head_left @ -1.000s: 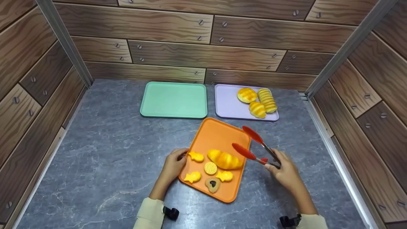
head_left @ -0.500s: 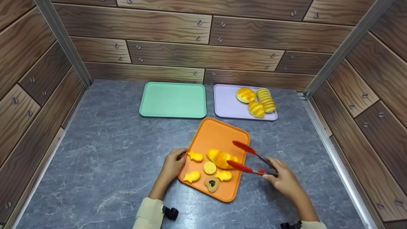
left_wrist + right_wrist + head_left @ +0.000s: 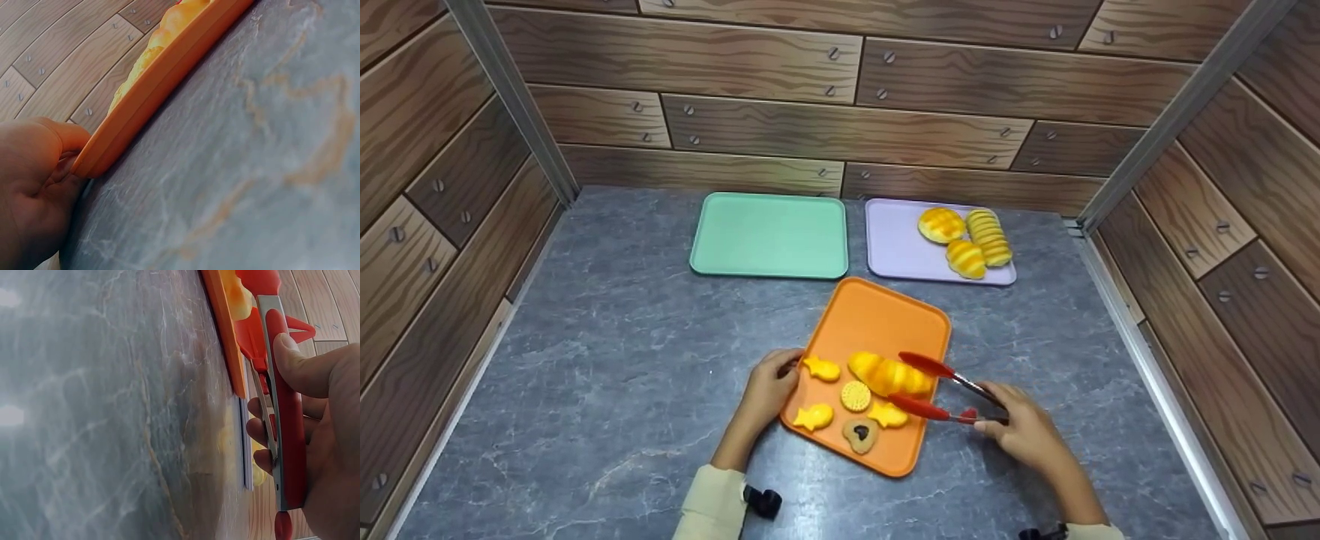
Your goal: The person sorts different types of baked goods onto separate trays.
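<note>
My left hand (image 3: 769, 388) grips the left edge of an orange tray (image 3: 877, 315), thumb and fingers pinching its rim in the left wrist view. My right hand (image 3: 1026, 429) holds red-tipped tongs (image 3: 289, 433) near their handle end. In the head view the tongs' tips are spread on either side of a croissant-shaped bread (image 3: 879, 372), one beyond it and one on its near side. Whether they touch it I cannot tell. Near the bread lie a round cookie (image 3: 855, 396), several yellow fish-shaped pieces (image 3: 814, 417) and a brown cookie with a dark heart centre (image 3: 860, 434).
Behind the orange tray stand a green tray (image 3: 769, 236) with nothing on it and a lilac tray (image 3: 900, 251). Three breads, one of them a long ridged bread (image 3: 988, 237), lie on the lilac tray's right side. Wood-patterned walls (image 3: 765, 67) enclose the grey tabletop (image 3: 622, 360).
My right hand has brought the tongs left and toward me, from above the tray's right edge to around the croissant. The left hand and tray have stayed put.
</note>
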### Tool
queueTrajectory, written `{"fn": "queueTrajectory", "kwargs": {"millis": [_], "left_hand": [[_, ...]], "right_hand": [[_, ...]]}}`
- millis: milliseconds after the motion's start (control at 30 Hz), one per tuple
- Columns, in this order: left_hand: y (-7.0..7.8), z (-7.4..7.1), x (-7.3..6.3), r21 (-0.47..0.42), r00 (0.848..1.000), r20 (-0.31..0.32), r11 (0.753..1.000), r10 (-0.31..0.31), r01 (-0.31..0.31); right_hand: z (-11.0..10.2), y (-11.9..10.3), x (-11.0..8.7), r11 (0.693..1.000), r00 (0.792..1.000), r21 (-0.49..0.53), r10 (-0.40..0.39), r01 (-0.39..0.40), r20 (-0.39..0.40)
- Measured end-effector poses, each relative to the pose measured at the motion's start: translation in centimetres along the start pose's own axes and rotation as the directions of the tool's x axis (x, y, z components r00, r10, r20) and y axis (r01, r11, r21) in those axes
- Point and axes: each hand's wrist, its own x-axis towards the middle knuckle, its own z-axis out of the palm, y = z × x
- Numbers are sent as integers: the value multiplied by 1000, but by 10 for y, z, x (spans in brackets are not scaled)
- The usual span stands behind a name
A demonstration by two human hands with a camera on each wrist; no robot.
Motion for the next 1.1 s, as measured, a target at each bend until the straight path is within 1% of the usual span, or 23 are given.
{"fn": "queueTrajectory", "kwargs": {"millis": [400, 533, 667, 900, 1100], "left_hand": [[0, 0, -2, 6, 999, -12, 999, 47, -46], [-1, 0, -2, 4, 999, -12, 999, 50, -49], [0, 0, -1, -1, 999, -12, 999, 39, -39], [-1, 0, 0, -16, 1000, -8, 1000, 18, -18], [0, -1, 0, -22, 1000, -5, 999, 30, -30]], "right_hand": [[2, -1, 1, 997, 998, -56, -49, 47, -29], [3, 0, 1, 997, 997, -56, -63, 60, -45], [4, 1, 0, 996, 995, -55, -72, 68, -68], [6, 2, 1, 998, 997, -34, -50, 48, -61], [5, 0, 6, 999, 997, 5, -32, 33, -71]]}}
